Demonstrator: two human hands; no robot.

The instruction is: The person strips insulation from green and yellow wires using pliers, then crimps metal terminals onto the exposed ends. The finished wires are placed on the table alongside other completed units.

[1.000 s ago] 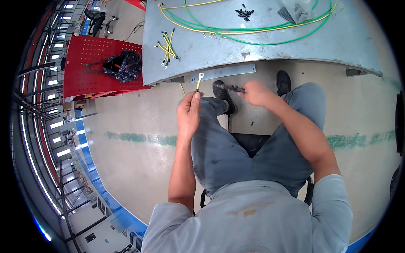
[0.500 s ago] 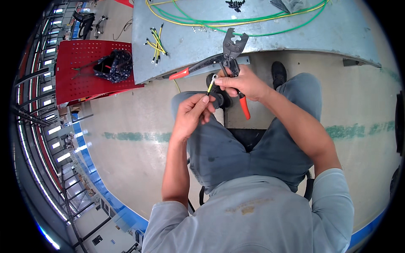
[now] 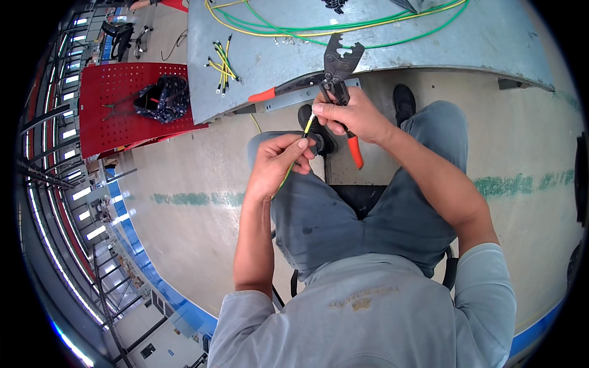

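Note:
Between the thumb and fingers of my left hand (image 3: 276, 162) is a yellow-green wire (image 3: 309, 125), whose length trails down past my wrist. A black sleeve sits around it near my left fingertips. My right hand (image 3: 357, 116) is closed around a crimping tool (image 3: 336, 69) with black jaws and red grips. The tool's jaws point away from me, their notches apart with nothing between them. One red handle sticks out to the left, the other hangs below my right hand. My right thumb and forefinger also pinch the wire's upper end, mostly covering the metal terminal there.
Long green and yellow cables (image 3: 343, 28) curve across the grey metal table (image 3: 264, 52). Short yellow-green wires (image 3: 223, 69) lie in a bunch at its left, small black pieces (image 3: 334, 5) at the far edge. A patterned bag (image 3: 164, 101) rests on a red perforated bench (image 3: 107, 92).
My right fingers have closed over the ring terminal, which showed above them before. More wire now shows below my left hand. The view has shifted slightly.

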